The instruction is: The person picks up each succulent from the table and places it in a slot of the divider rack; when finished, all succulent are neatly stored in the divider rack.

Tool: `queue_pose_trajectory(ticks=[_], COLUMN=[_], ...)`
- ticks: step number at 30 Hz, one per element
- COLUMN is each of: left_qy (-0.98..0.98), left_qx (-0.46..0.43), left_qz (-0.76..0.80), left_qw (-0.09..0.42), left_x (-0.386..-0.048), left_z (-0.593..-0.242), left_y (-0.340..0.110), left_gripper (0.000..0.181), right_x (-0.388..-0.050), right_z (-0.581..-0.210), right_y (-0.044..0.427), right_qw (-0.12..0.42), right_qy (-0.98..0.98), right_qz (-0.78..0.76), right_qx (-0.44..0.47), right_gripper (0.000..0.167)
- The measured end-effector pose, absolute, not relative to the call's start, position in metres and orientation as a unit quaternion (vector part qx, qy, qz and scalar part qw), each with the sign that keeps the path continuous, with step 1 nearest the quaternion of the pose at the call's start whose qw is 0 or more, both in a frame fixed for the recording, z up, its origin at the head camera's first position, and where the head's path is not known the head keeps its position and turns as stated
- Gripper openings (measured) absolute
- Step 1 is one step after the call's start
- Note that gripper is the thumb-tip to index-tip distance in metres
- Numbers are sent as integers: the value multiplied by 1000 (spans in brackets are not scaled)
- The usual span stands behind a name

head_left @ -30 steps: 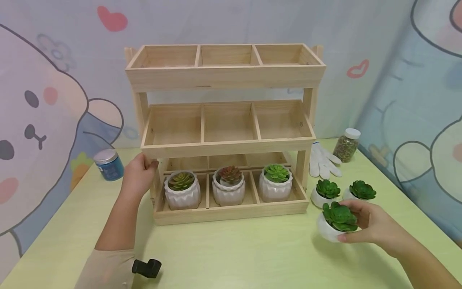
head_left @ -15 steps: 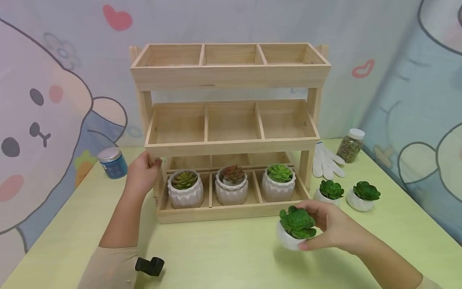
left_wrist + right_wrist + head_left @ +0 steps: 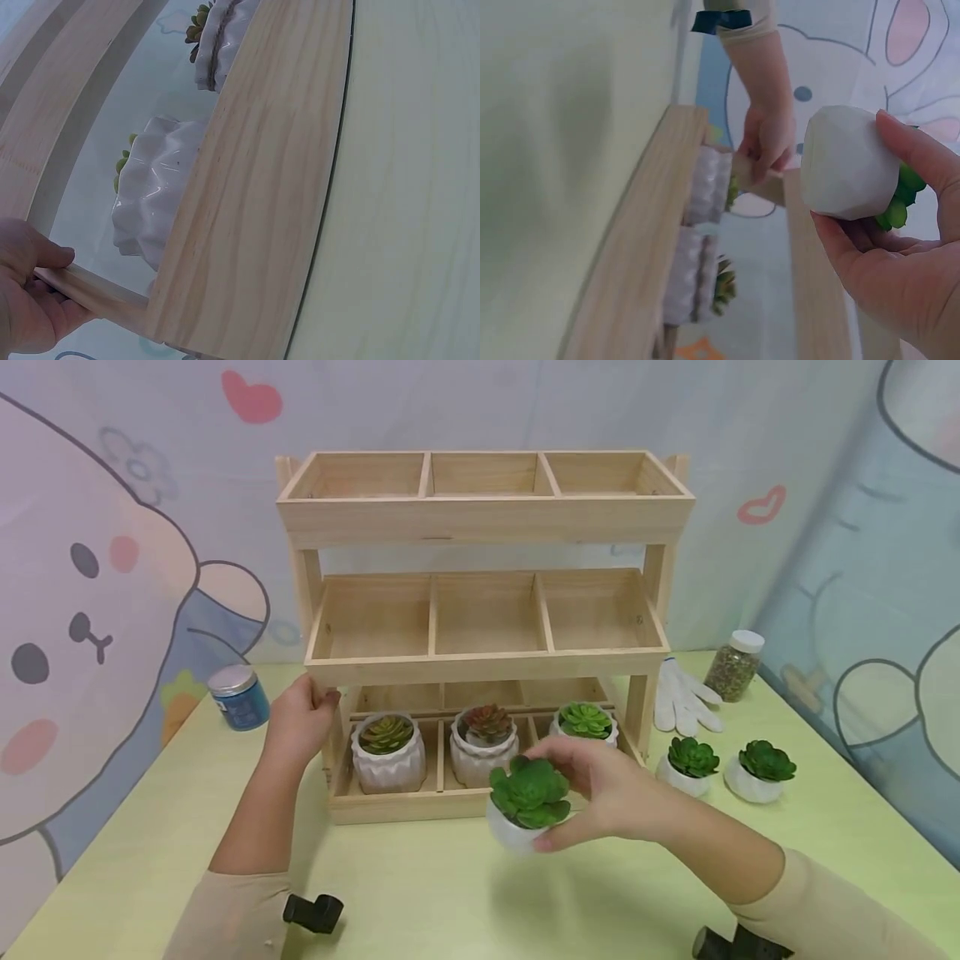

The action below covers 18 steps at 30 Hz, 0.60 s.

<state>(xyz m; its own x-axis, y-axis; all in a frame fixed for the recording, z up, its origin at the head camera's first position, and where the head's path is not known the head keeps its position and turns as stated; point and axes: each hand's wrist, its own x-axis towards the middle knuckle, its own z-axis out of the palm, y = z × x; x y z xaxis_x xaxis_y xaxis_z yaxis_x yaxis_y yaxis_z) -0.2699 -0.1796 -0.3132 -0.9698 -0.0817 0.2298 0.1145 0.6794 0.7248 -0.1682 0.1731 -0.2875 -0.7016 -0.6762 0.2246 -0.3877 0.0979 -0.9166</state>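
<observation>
My right hand (image 3: 611, 789) holds a small potted succulent (image 3: 528, 793) above the table, in front of the wooden shelf's bottom tier. Thumb and fingers pinch its white faceted pot (image 3: 847, 161) from the sides. My left hand (image 3: 298, 718) grips the left upright post (image 3: 97, 292) of the three-tier wooden shelf (image 3: 480, 668), just under the middle tier. On the bottom tier stand three white wavy pots: a yellow-green succulent (image 3: 386, 756) at left, a reddish one (image 3: 483, 747) in the middle, and a bright green one (image 3: 585, 720) at right, partly hidden by my right hand.
Two more white-potted green succulents, a nearer-in one (image 3: 688, 766) and an outer one (image 3: 759, 771), stand right of the shelf. Behind them lie white gloves (image 3: 684, 697) and a white-lidded jar (image 3: 733, 666). A blue jar (image 3: 240, 697) stands at left. The upper and middle tiers have three compartments each.
My right hand has carried the potted succulent leftward from the right side to the front of the shelf. My left hand keeps its grip on the post. The view has shifted slightly.
</observation>
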Motion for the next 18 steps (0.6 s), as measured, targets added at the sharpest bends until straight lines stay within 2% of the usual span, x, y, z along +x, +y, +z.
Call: queue_pose_trajectory(ticks=[12, 18], left_qy=[-907, -909], left_qx=[-9, -9], left_qz=[-404, -397], left_qw=[121, 127], left_x=[-272, -271], left_z=[-317, -314], left_y=[-180, -181], left_gripper=[33, 33], right_x=[-204, -233], right_z=[-226, -202], right_y=[112, 83], right_qw=[125, 78], right_qy=[753, 778], right_qz=[-548, -537], right_qx=[-343, -317], right_gripper=[62, 61])
